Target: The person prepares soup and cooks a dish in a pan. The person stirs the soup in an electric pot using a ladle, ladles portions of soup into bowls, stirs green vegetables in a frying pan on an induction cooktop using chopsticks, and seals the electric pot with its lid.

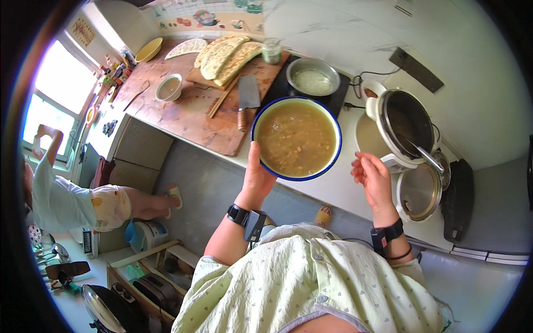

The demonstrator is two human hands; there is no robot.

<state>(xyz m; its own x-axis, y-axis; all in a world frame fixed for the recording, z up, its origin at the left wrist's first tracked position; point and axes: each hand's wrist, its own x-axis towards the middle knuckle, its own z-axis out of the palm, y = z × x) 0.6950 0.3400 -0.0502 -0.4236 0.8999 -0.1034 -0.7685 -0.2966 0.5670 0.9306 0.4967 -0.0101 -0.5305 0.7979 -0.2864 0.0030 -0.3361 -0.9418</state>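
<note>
My left hand holds a blue-rimmed white enamel bowl from its near left side, thumb at the rim. Brown soup with beans or grains fills much of the bowl, which is above the counter's front edge. My right hand is empty, its fingers loosely curled, between the bowl and a white electric cooker. A metal ladle leans in the cooker's dark inner pot. Behind the bowl, a steel basin with pale contents stands on a black cooktop.
A cleaver, chopsticks, flatbreads, a glass jar and a small bowl occupy the wooden board. A round lid lies by the cooker. Another person stands at left near the window.
</note>
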